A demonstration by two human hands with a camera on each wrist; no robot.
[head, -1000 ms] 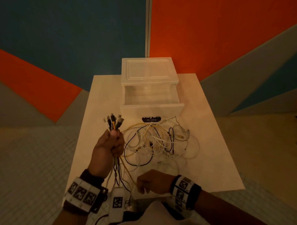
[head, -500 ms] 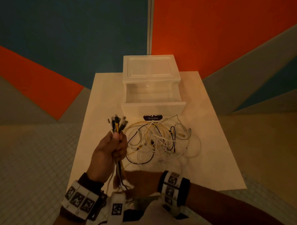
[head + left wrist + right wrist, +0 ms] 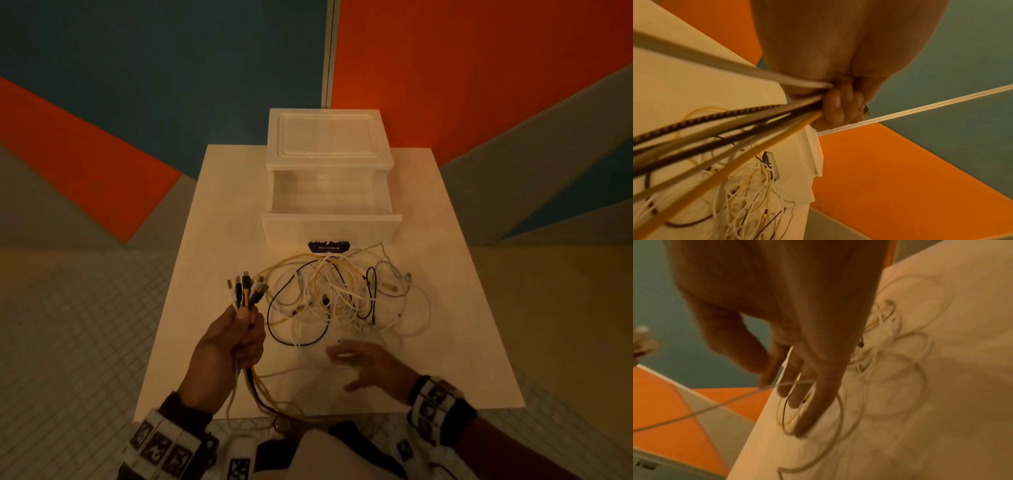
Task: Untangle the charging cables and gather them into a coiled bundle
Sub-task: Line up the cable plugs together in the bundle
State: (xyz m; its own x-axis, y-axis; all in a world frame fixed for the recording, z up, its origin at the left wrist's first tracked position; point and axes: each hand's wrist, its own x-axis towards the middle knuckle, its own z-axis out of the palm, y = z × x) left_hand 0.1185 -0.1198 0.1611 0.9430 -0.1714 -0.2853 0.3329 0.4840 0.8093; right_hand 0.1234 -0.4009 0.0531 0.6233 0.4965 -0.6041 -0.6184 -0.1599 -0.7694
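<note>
My left hand (image 3: 236,337) is raised above the table's left side and grips a bundle of cable ends (image 3: 246,289); white, yellow and black plugs fan out above the fist. Below the fist those cables (image 3: 719,129) run down toward the near edge. A tangle of white, yellow and black cables (image 3: 339,294) lies on the white table (image 3: 445,308) in front of the drawer box. My right hand (image 3: 363,366) hovers blurred over the table near the tangle's front, fingers spread and relaxed (image 3: 797,386), holding nothing; a thin cable crosses by its fingertips.
A white plastic drawer box (image 3: 329,178) stands at the back middle of the table with its drawer (image 3: 330,228) pulled out toward me. Orange, blue and grey wall panels stand behind. Tiled floor lies on both sides of the table.
My right hand came up from the near edge below the left hand and moved right and forward, over the table near the tangle. The left hand kept its grip and barely moved.
</note>
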